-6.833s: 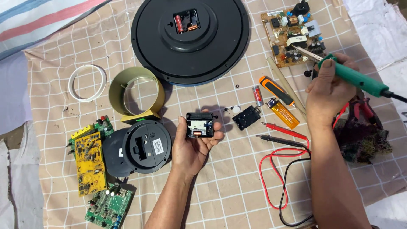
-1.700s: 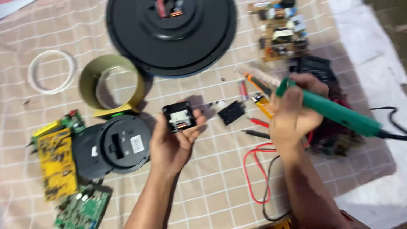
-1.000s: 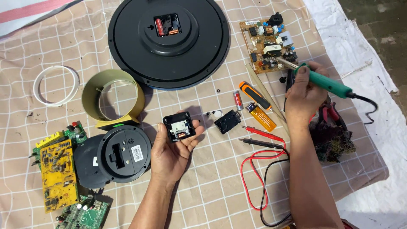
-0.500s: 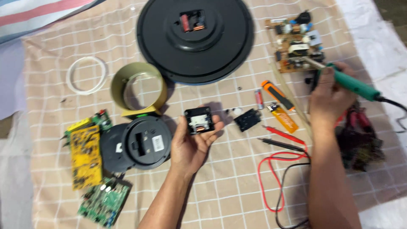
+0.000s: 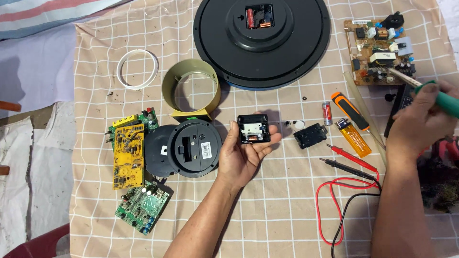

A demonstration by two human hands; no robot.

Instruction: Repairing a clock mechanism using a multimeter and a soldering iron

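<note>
Left hand (image 5: 246,155) cups a small black module (image 5: 253,129), right hand (image 5: 420,122) grips a green iron (image 5: 442,98), white-stickered black disc (image 5: 194,148) on checked cloth (image 5: 277,220).

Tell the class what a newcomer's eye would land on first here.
The big round black clock back at the top centre dominates the checked cloth. Just below, the left hand cradles a small black clock mechanism, opened side up. At the right edge, the right hand grips a green-handled soldering iron near a brown circuit board.

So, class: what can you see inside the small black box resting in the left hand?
The black box in the left hand lies open: a white plastic part and a copper coil show. Anything beneath them is covered.
</note>
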